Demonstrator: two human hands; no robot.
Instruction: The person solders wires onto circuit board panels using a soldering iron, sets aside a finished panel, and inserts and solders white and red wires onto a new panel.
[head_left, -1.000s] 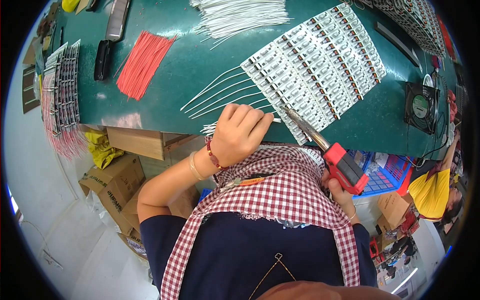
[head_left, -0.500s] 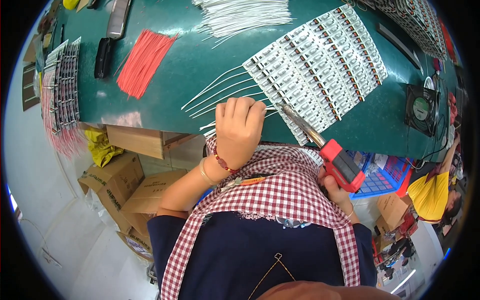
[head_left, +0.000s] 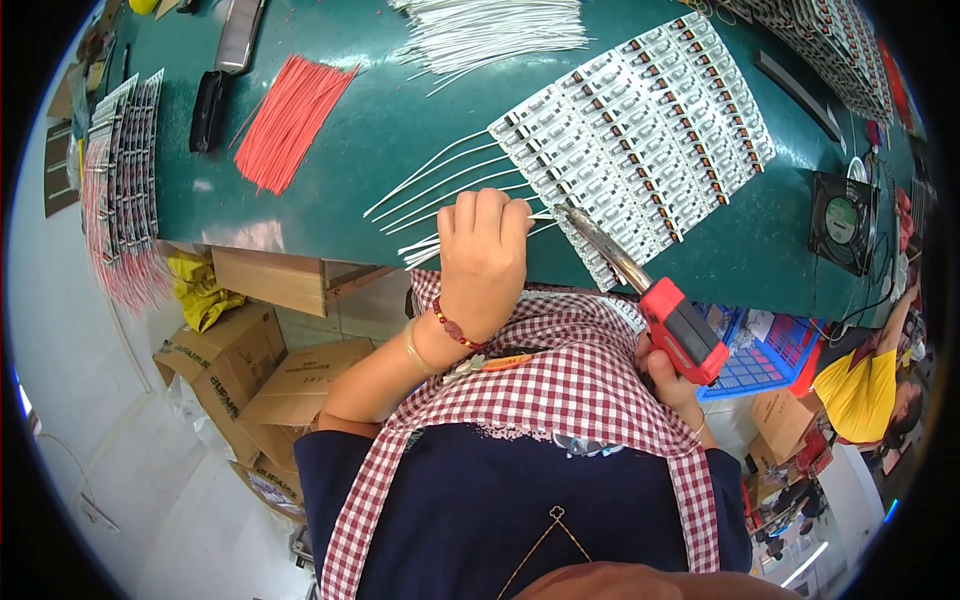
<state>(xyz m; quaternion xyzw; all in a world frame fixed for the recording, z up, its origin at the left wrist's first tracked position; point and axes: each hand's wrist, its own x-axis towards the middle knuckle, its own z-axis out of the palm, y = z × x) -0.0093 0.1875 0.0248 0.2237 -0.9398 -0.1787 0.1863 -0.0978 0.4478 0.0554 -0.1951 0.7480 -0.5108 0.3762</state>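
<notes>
- Head view, left to right, far-left table edge first: rack of finished boards (head_left: 125, 150) with red leads hanging off the near edge.
- Just right of it: black tool (head_left: 208, 110), then loose bundle of red wires (head_left: 290, 120), lying untouched on the green table (head_left: 400, 110).
- Far centre: pile of white wires (head_left: 490, 30), still unused.
- Near centre: several white wires (head_left: 440, 180) already fanned out leftward from the panel of circuit boards (head_left: 640, 130); judged as attached at the panel's near-left end, with most of the panel's rows showing no leads, so early to midway.
- Left hand (head_left: 483, 262) palm down at the near table edge, fingers (head_left: 480, 215) pressed together and curled over the white wires beside the panel corner; exact pinch hidden beneath the knuckles, cannot tell which wire is gripped.
- Soldering iron (head_left: 640, 290) with red handle, tip touching or just at the panel's near-left corner, beside the left fingertips.
- Right hand (head_left: 675, 385) closed around the handle's lower end, mostly hidden behind the checked apron (head_left: 560, 390).
- Far right: small black fan (head_left: 843, 220) on the table.
</notes>
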